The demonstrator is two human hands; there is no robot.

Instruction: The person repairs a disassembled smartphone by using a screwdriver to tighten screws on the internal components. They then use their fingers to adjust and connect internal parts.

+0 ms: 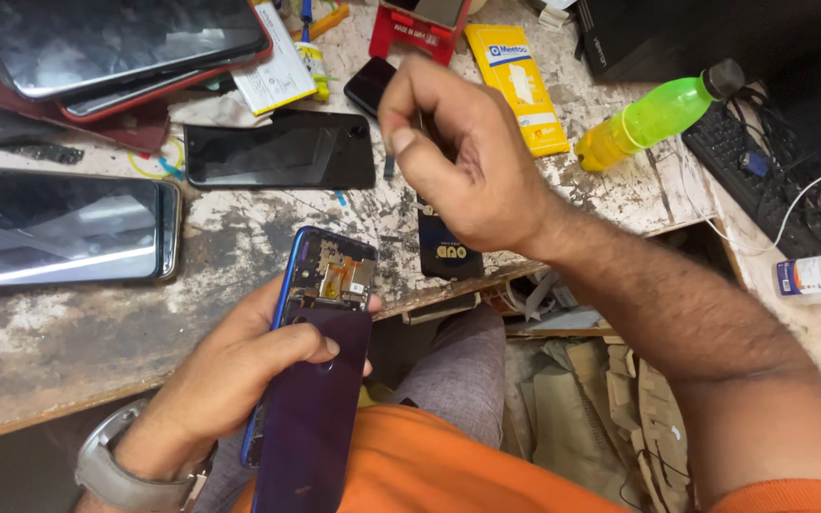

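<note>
My left hand (230, 370) grips an opened blue phone (311, 380) over my lap, its back partly off and the circuit board showing at the top end. The thumb lies across the purple back cover. My right hand (458, 157) is raised above the worn workbench (239, 237), fingers pinched on a thin dark tool (390, 166) that points down. It hovers over a small black card-like item (448, 256) lying near the bench edge.
Several phones lie on the bench: a black one (277, 152) in the middle, a large one (59, 228) at left, a stack (106, 47) at the top left. A yellow packet (520, 85), a green bottle (658, 114) and a keyboard (762, 180) are at right.
</note>
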